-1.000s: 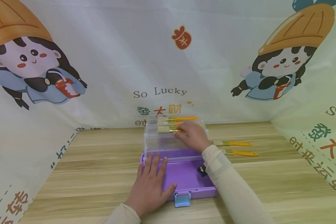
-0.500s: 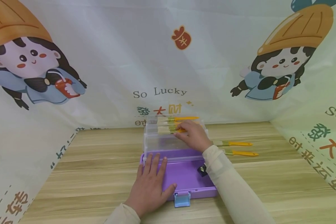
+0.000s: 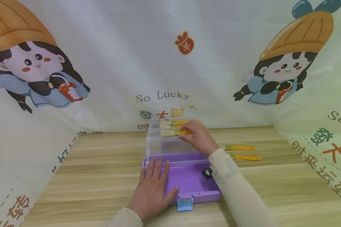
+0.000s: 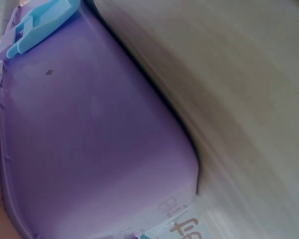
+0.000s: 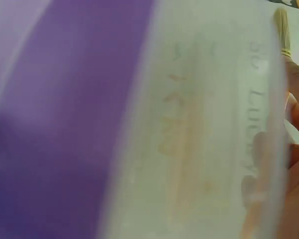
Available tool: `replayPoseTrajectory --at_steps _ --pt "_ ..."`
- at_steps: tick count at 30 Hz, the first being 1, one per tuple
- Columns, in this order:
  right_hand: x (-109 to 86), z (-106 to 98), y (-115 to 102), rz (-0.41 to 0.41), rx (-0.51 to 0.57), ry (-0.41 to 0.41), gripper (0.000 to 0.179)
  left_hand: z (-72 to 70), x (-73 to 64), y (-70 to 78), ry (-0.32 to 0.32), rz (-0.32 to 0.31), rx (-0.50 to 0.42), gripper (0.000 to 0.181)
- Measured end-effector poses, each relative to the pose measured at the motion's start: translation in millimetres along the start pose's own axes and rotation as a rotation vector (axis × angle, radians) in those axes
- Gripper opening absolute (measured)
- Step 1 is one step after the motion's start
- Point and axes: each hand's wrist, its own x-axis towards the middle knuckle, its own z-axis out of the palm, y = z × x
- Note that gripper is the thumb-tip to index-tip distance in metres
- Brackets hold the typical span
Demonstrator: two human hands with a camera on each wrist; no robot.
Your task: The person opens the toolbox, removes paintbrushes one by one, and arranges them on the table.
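Note:
In the head view, my right hand pinches a paintbrush by its yellow handle, at the raised clear tray part of a purple plastic box. Pale bristles point left, and the right wrist view shows them near its upper right corner. More yellow-handled paintbrushes lie just behind the held one, partly hidden by my fingers. My left hand rests with straight, spread fingers on the left side of the open box. A blue latch hangs at its front; the left wrist view shows the purple wall.
Two paintbrushes lie on the wooden table right of the box, bristles partly behind my right sleeve. Inside the box is a small black item, kind unclear. A printed cloth hangs behind and at both sides.
The right hand has shifted slightly to the right with the brush in it. The left hand stays put. The head view has tilted up a little.

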Motion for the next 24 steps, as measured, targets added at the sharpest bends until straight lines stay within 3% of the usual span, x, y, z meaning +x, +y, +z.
replayPoseTrajectory --at_steps 7,14,24 --pt "-4.1 -26.4 -12.5 -0.011 -0.051 0.005 0.027 -0.1 0.2 0.5 0.001 0.000 0.000 0.083" --pt "-22.0 -54.2 -14.6 0.005 -0.049 0.003 0.025 1.3 0.1 0.4 0.014 0.000 -0.002 0.083" --pt "-71.5 -85.3 25.9 0.115 -0.099 0.009 0.022 2.8 0.2 -0.2 0.025 0.005 0.009 0.084"
